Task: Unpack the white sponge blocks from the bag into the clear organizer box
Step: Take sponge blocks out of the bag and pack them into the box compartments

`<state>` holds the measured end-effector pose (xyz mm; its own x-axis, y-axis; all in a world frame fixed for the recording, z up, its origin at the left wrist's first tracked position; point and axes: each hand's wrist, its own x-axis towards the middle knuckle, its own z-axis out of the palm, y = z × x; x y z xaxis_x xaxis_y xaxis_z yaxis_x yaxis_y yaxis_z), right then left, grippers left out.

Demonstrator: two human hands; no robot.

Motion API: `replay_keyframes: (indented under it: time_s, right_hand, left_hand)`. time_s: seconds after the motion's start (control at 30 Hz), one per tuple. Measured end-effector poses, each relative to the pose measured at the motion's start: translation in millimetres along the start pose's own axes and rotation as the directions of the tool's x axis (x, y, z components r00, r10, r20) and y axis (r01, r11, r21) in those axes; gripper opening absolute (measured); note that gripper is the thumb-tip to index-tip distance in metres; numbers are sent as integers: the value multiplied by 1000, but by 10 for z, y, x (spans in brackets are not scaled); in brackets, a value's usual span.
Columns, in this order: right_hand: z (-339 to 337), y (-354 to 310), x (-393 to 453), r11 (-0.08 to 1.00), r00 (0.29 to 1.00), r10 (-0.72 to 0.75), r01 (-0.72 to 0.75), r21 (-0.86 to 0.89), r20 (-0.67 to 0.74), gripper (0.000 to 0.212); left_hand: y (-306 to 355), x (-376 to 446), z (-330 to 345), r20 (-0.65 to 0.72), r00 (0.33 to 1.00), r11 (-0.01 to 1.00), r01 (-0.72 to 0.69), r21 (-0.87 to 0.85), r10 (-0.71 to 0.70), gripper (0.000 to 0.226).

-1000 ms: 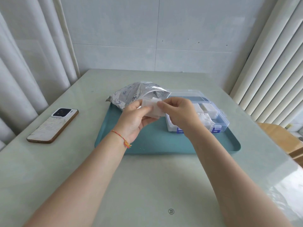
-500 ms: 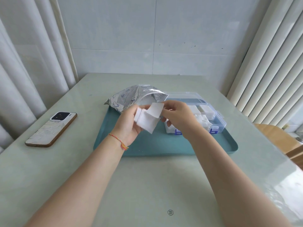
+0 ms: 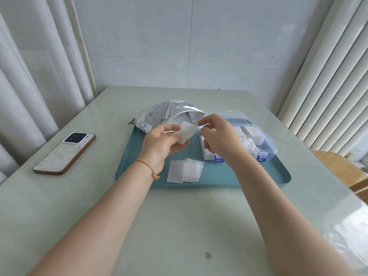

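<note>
The left grip (image 3: 162, 141) grasps a white sponge block (image 3: 186, 132) between thumb and curled fingers, raised above the far part of the teal tray (image 3: 137, 156), just in front of the bag's mouth. The right grip (image 3: 219, 136) hangs close beside it, fingers loosely curled, index and thumb drawn near each other by the block's upper right corner; whether they touch the block or pinch anything cannot be told from this view. A red braided string (image 3: 148, 168) circles the left wrist.

The silver printed bag (image 3: 161, 116) lies on its side at the tray's far left corner, its opening turned toward the hands. Two more white sponge blocks (image 3: 185, 171) lie flat on the tray, side by side and slightly overlapping, just nearer than the left grip and well apart from the bag. The clear organizer box (image 3: 264, 144) sits on the right part of the tray with its lid thrown back; white blocks fill several compartments, and two blue latches show on its near wall.

The tray rests on the pale green counter (image 3: 179, 226). A phone (image 3: 64, 153) lies face down on the counter to the left, well apart from the tray. Pale curtains hang on both sides.
</note>
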<state>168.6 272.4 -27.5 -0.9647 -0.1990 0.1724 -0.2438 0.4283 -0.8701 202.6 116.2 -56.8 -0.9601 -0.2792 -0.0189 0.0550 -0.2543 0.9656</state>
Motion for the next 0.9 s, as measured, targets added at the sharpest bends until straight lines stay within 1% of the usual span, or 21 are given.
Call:
replay_keyframes:
  time_s: [0.03, 0.07, 0.1, 0.13, 0.17, 0.2, 0.23, 0.3, 0.33, 0.43, 0.5, 0.6, 0.67, 0.7, 0.73, 0.8, 0.83, 0.9]
  right_hand:
    - [-34, -17, -17, 989, 998, -48, 52, -138, 31, 20]
    - [-57, -52, -36, 957, 991, -73, 102, -271, 116, 18]
    - [-54, -97, -64, 909, 969, -54, 147, -390, 241, 16]
    - [-16, -144, -97, 839, 931, -3, 201, -505, 365, 15]
    - [46, -182, -137, 748, 889, 63, 259, -611, 454, 16]
    - [113, -204, -170, 663, 861, 119, 301, -685, 494, 20]
    - [174, -220, -198, 607, 849, 159, 319, -728, 504, 23]
    - [250, -220, -229, 534, 846, 199, 329, -779, 494, 37]
    - [263, -220, -233, 517, 847, 209, 327, -791, 488, 41]
    - [292, -198, -203, 548, 851, 237, 280, -788, 468, 38]
    - [289, -194, -200, 558, 852, 219, 289, -778, 475, 34]
    - [210, -223, -179, 595, 862, 192, 278, -754, 469, 38]
    - [85, -273, -139, 676, 878, 157, 238, -697, 452, 20]
    - [11, -299, -107, 729, 887, 137, 211, -651, 440, 12]
    - [-73, -313, -67, 784, 900, 112, 180, -594, 421, 10]
    - [-233, -305, -15, 910, 918, 61, 109, -400, 391, 13]
    - [-287, -288, -5, 955, 925, 28, 87, -284, 379, 13]
    - [-311, -253, -15, 989, 943, -39, 82, -120, 330, 12]
  left_hand:
    - [-5, 10, -13, -31, 998, 994, -58, 89, 61, 24]
    - [-11, 18, -22, -52, 991, 976, -114, 188, 125, 27]
    - [-20, 25, -28, -55, 983, 952, -155, 265, 175, 30]
    - [-26, 22, -33, -47, 978, 931, -179, 319, 204, 33]
    - [-37, 18, -31, -33, 976, 917, -192, 349, 216, 35]
    - [-38, 9, -24, -22, 975, 908, -199, 369, 222, 37]
    - [-39, 4, -21, -12, 974, 901, -205, 382, 227, 39]
    - [-43, -13, -26, 4, 974, 891, -210, 403, 227, 45]
    - [-42, -20, -27, 6, 975, 890, -207, 406, 224, 48]
    - [-61, -28, -49, -12, 979, 906, -182, 382, 203, 45]
    - [-60, -32, -56, -37, 982, 919, -160, 360, 186, 40]
    - [-50, -27, -75, -60, 986, 941, -129, 314, 155, 36]
    - [-42, -29, -84, -69, 988, 955, -115, 272, 138, 31]
    - [-39, -25, -85, -77, 989, 963, -104, 249, 127, 29]
    - [-29, -24, -83, -81, 991, 971, -88, 224, 108, 28]
    - [-8, -21, -78, -70, 996, 986, -36, 162, 48, 26]
    - [5, -24, -72, -51, 999, 992, -4, 124, 11, 26]
    - [36, -48, -53, 14, 999, 997, 50, 56, -51, 25]
